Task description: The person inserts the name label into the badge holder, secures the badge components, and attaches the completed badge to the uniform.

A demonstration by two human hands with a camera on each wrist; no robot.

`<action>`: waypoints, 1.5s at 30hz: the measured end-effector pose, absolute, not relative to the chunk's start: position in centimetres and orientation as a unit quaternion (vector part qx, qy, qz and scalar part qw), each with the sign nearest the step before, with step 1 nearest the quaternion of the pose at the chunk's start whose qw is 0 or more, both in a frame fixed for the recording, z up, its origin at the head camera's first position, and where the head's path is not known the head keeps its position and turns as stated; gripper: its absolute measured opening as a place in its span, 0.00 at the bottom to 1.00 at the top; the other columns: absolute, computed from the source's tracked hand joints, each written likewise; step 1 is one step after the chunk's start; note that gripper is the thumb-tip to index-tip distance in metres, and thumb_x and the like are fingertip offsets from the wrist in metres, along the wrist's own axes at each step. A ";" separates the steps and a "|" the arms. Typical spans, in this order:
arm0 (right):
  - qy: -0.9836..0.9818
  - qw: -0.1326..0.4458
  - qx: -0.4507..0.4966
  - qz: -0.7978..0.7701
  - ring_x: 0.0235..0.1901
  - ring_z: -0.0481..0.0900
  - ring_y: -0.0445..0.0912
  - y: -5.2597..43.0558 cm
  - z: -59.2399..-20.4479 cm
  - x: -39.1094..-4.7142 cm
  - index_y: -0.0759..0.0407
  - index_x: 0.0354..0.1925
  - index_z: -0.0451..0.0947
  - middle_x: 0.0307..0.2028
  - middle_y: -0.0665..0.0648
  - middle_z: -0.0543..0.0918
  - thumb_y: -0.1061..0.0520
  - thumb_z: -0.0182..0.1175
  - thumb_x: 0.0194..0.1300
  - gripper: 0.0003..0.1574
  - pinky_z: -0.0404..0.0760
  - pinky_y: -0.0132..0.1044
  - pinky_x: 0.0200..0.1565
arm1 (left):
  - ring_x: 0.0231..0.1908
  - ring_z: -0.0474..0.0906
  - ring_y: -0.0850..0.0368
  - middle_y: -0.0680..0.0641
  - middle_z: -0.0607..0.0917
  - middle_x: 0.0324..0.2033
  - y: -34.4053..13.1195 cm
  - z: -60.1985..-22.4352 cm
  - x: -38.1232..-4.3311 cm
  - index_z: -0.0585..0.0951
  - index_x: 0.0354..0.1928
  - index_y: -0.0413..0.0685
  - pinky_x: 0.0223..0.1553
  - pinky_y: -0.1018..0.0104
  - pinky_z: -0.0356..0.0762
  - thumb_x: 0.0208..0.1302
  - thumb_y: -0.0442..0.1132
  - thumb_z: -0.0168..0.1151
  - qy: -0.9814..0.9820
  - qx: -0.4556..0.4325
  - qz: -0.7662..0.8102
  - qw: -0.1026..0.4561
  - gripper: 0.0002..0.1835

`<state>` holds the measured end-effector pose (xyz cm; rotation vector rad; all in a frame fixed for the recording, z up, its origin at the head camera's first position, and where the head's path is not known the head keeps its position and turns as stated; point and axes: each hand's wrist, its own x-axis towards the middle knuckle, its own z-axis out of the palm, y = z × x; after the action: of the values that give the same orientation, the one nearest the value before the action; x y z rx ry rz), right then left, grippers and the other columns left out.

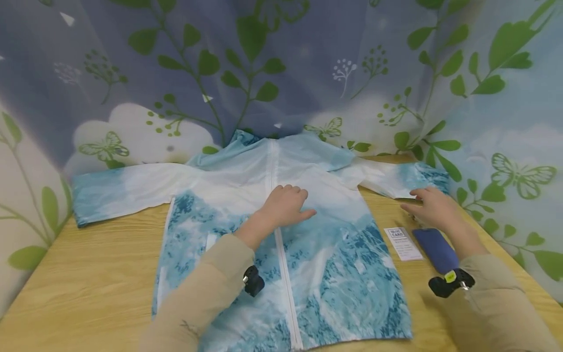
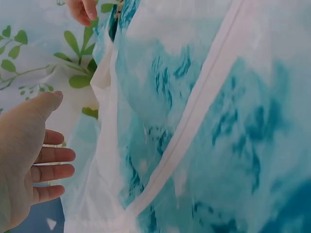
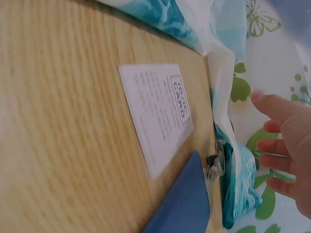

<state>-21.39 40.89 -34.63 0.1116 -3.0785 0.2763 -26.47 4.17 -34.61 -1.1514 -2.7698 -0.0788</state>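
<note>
A blue and white jacket (image 1: 343, 278) with a tie-dye-like pattern lies spread front up, its zipper running down the middle. My left hand (image 1: 283, 205) hovers over the chest by the zipper, thumb apart and fingers loosely extended, holding nothing. Close to the cuff of the sleeve (image 1: 387, 178) on the right is my right hand (image 1: 435, 210), its fingers loosely extended. The right wrist view has that hand (image 3: 289, 145) with bare fingers beside the bunched sleeve. Small metal items (image 3: 214, 165) lie between the cuff and a blue flat case (image 1: 435, 249).
A white card (image 1: 402, 244) printed "ID/IC CARD" lies between the jacket's hem side and the blue case. Everything rests on a wooden table (image 1: 88, 278). Behind and at both sides hangs a leaf-patterned curtain (image 1: 308, 58), close to the table's far edge.
</note>
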 end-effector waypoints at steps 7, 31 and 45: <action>-0.983 -0.012 0.034 0.179 0.51 0.67 0.70 43.4 -35.4 -20.5 0.77 0.60 0.62 0.53 0.78 0.69 0.40 0.53 0.66 0.44 0.69 0.61 0.46 | 0.38 0.76 0.54 0.49 0.80 0.40 6.0 -35.1 -25.7 0.78 0.50 0.48 0.39 0.62 0.73 0.65 0.61 0.50 -0.912 -0.406 -0.026 0.060 0.26; -0.975 -0.055 0.011 0.217 0.43 0.73 0.65 47.5 -37.1 -18.5 0.79 0.54 0.67 0.44 0.75 0.75 0.44 0.60 0.62 0.40 0.74 0.53 0.39 | 0.42 0.77 0.57 0.52 0.79 0.47 11.5 -35.5 -23.5 0.74 0.57 0.52 0.41 0.63 0.74 0.62 0.63 0.53 -0.904 -0.427 -0.007 0.016 0.29; -0.971 -0.075 0.007 0.226 0.44 0.74 0.65 48.2 -37.4 -18.1 0.78 0.53 0.68 0.45 0.75 0.76 0.45 0.62 0.60 0.39 0.73 0.54 0.42 | 0.46 0.76 0.58 0.52 0.77 0.52 14.1 -36.0 -23.0 0.71 0.61 0.52 0.44 0.66 0.73 0.61 0.61 0.55 -0.895 -0.444 -0.048 -0.020 0.31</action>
<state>-18.05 48.16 -37.38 0.0216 -3.2061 0.7452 -23.02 14.13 -36.01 -1.4120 -2.8462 -0.1518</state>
